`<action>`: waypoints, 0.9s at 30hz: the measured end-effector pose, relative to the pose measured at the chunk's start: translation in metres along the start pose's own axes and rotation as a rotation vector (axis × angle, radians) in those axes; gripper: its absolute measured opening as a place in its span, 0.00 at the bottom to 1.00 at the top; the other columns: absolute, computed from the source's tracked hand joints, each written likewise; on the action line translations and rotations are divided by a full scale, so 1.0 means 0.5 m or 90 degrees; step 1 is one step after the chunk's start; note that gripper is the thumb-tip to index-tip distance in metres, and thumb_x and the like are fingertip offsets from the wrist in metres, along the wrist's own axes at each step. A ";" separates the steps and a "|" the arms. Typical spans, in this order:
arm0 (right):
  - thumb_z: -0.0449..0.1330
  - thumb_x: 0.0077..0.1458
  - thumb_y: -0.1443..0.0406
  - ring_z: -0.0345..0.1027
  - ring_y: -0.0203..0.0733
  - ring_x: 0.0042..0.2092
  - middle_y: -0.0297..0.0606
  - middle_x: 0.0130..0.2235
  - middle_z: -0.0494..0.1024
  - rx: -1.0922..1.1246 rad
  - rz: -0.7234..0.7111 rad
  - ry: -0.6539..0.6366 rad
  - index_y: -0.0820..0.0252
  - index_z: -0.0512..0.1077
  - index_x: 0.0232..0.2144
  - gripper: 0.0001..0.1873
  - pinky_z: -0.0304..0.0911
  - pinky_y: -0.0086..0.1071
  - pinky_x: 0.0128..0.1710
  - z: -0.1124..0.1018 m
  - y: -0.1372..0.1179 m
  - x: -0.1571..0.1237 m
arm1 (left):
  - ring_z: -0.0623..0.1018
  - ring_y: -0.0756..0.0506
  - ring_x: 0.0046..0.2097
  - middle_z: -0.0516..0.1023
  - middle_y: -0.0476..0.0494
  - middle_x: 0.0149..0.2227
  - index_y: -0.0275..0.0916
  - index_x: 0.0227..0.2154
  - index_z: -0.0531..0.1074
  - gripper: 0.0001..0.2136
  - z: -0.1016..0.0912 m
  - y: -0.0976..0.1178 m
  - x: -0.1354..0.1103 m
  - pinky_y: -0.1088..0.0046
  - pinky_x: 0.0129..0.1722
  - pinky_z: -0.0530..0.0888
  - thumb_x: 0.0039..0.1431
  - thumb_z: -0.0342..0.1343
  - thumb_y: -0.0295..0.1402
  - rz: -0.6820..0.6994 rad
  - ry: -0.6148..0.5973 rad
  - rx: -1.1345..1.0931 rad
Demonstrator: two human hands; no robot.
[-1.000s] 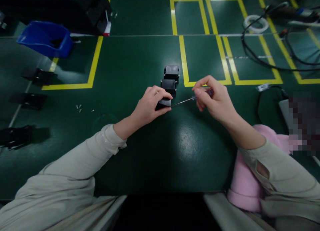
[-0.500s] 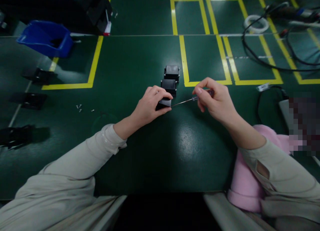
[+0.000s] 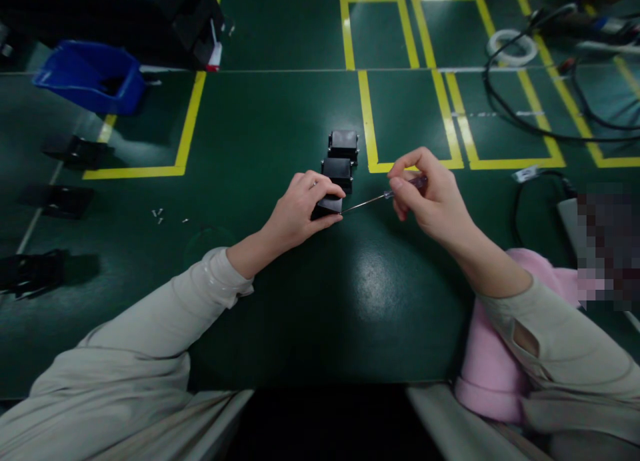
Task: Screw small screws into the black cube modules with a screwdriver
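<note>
Thumb and fingers of my left hand point(image 3: 303, 208) are closed around a small black box-shaped part point(image 3: 330, 205) on the green table. My right hand point(image 3: 424, 188) grips a screwdriver point(image 3: 387, 195) by its clear purplish handle. The thin shaft points left, its tip at the near right corner of the held part; a screw there is too small to make out. Just behind, a similar black part point(image 3: 337, 169) and another black part point(image 3: 343, 141) stand in a row, with small shiny screws at their sides.
Several loose screws point(image 3: 159, 216) lie to the left. Farther left are dark parts point(image 3: 70, 201) and a blue bin point(image 3: 93, 78). A black cable point(image 3: 520, 121) and a white ring point(image 3: 512, 48) lie at the far right. Pink cloth point(image 3: 493, 368) is beside my right forearm.
The fingers of my right hand have shifted slightly on the screwdriver handle. My left hand and the black parts stay in place. At the top right, part of another person's arm has appeared.
</note>
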State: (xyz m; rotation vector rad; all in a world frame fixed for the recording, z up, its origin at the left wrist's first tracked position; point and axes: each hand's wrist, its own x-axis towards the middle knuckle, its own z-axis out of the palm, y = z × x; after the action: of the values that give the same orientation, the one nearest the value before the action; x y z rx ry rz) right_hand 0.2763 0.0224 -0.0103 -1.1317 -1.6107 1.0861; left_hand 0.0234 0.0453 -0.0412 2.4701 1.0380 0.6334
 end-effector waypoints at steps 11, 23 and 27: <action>0.61 0.62 0.53 0.60 0.31 0.18 0.22 0.18 0.63 -0.008 -0.007 0.003 0.53 0.64 0.36 0.13 0.53 0.29 0.18 0.001 -0.001 0.000 | 0.71 0.39 0.53 0.73 0.40 0.51 0.41 0.49 0.70 0.14 0.001 -0.002 0.000 0.58 0.53 0.67 0.62 0.61 0.33 0.010 0.009 0.000; 0.60 0.63 0.54 0.60 0.31 0.17 0.22 0.18 0.63 0.001 -0.008 -0.004 0.53 0.65 0.36 0.12 0.53 0.30 0.18 0.002 -0.005 0.000 | 0.71 0.38 0.54 0.73 0.41 0.51 0.42 0.50 0.70 0.14 0.002 -0.002 0.000 0.57 0.54 0.67 0.62 0.61 0.34 0.000 0.002 0.001; 0.60 0.62 0.51 0.58 0.30 0.15 0.22 0.15 0.61 -0.033 0.003 0.002 0.55 0.66 0.32 0.16 0.49 0.29 0.16 0.002 -0.006 0.000 | 0.71 0.39 0.53 0.73 0.41 0.51 0.41 0.49 0.70 0.13 0.001 -0.002 0.000 0.58 0.53 0.67 0.63 0.61 0.34 0.009 0.007 -0.001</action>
State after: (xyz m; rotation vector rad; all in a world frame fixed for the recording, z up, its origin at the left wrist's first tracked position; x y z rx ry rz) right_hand 0.2747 0.0215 -0.0076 -1.1713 -1.6433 1.0508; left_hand 0.0233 0.0459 -0.0421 2.4779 1.0243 0.6537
